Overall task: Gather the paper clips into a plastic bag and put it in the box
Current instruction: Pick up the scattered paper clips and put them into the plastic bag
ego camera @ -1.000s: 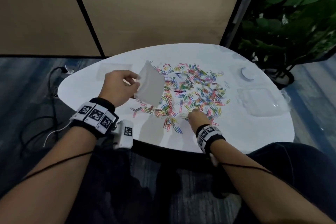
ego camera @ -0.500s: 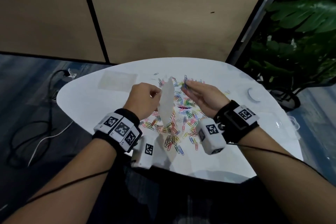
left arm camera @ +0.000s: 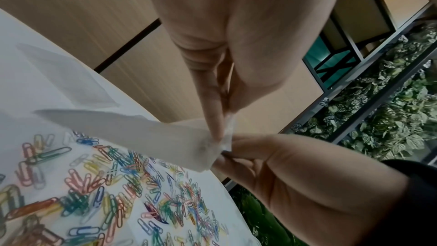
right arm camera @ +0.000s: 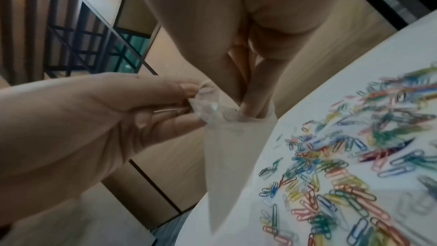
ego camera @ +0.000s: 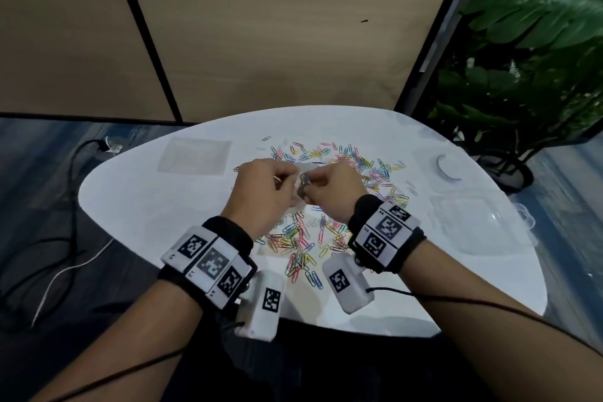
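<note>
Paper clips (ego camera: 329, 206) lie almost all loose on the white worktop (ego camera: 146, 206). Left hand (ego camera: 261, 192) pinches the plastic bag (right arm camera: 227, 149) at its mouth above the pile; right hand (ego camera: 332, 192) pokes pinched fingertips, apparently with clips, inside. Nearly all gathering remains, and the clear box (ego camera: 473, 222) waits open.

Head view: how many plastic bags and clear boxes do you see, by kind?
Plastic bags: 2 (held bag, flat bag on the table)
Clear box: 1
Total: 3
</note>
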Motion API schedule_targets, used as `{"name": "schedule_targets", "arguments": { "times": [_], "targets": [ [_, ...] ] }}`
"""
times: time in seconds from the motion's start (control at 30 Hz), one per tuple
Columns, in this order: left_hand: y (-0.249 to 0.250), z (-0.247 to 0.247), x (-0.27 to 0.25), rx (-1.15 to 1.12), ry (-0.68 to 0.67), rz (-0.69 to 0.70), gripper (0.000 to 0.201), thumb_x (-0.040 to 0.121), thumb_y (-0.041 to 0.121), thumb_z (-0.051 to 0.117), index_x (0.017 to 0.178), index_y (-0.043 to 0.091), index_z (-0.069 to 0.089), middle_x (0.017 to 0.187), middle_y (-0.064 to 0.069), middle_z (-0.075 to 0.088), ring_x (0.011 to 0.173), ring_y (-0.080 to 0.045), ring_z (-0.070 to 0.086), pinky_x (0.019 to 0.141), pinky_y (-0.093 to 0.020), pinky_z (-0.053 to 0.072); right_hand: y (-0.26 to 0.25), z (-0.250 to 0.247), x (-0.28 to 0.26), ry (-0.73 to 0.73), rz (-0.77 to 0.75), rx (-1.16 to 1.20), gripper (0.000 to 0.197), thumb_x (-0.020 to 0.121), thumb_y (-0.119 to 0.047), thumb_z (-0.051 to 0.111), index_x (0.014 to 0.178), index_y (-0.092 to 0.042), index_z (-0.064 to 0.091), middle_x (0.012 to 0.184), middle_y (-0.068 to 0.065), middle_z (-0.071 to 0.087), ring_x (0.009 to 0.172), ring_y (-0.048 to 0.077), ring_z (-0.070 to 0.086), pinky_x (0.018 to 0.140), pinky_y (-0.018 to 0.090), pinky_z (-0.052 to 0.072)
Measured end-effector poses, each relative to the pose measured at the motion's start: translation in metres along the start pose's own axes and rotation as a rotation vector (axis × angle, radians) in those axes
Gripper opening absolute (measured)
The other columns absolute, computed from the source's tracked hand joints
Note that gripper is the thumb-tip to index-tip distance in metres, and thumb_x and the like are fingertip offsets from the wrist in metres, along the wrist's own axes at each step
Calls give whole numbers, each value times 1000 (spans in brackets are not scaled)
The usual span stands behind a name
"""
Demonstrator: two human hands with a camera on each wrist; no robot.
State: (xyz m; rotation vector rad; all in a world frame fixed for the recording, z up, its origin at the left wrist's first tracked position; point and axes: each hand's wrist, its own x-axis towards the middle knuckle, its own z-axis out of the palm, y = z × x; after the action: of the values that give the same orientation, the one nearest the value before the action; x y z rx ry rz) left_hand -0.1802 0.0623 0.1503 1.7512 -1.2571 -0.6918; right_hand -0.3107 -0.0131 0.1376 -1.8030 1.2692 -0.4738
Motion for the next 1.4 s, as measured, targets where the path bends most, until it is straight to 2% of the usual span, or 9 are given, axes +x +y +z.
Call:
{"name": "schedule_targets", "arguments": {
  "times": [0.13,0.27,0.4,0.5,0.57,0.7,0.9,1.03,1.4],
  "targets": [
    [1,-3,-1,57,3,-13,20,97,4,61,109,2,78,85,-15,77,77,-28,78,84,-43,64,-7,5,0,12,-10,-120,36,89,-10,65,125,-9,63,108,8,70,94,19,67,89,28,53],
    [2,-6,0,122,11,8,22,96,1,60,106,2,79,89,-17,79,77,-28,78,85,-42,64,-14,-4,-7,-146,-204,-294,26,91,-6,57,104,-17,76,116,1,71,105,16,66,97,25,47],
    [-1,-14,5,184,61,7,23,94,0,59,97,2,81,86,-18,79,78,-35,76,76,-43,64,9,-34,-8,-119,-103,289,24,89,6,58,91,-9,77,97,9,75,92,23,73,79,34,60],
    [-5,-28,11,169,88,-40,24,93,-2,57,89,1,80,83,-20,78,73,-31,77,79,-40,65,65,-59,-8,-62,75,-181,21,86,-12,70,106,-19,70,113,8,70,101,25,68,86,38,58],
    [-6,-35,12,161,105,-74,23,93,-2,57,87,1,79,80,-20,78,66,-28,76,80,-37,65,110,-61,-15,-190,269,-688,62,81,-32,76,137,-22,50,137,10,52,121,26,55,102,38,47],
    [-7,-36,8,148,97,-101,19,94,3,60,97,2,79,80,-16,78,67,-27,76,76,-29,62,164,-30,-33,-272,404,-767,98,75,-45,76,151,-24,18,150,17,25,129,36,46,103,42,46],
    [-9,-34,6,190,67,-95,17,94,11,65,97,7,81,82,-11,78,73,-27,76,75,-29,61,162,18,-33,-225,110,-896,56,92,-31,59,143,-19,37,139,12,36,124,33,44,103,41,45],
    [-9,-35,8,202,66,-96,17,93,10,65,94,9,82,74,-8,76,72,-26,75,70,-26,58,159,25,-16,-143,16,-940,20,89,2,51,100,-7,65,112,13,58,87,24,60,80,28,52],
    [-8,-31,12,217,56,-125,14,89,14,69,93,10,83,85,-7,79,70,-25,75,80,-41,65,111,-46,9,128,347,245,9,76,-6,80,85,-3,78,79,14,75,69,24,73,80,34,59]
  ]
}}
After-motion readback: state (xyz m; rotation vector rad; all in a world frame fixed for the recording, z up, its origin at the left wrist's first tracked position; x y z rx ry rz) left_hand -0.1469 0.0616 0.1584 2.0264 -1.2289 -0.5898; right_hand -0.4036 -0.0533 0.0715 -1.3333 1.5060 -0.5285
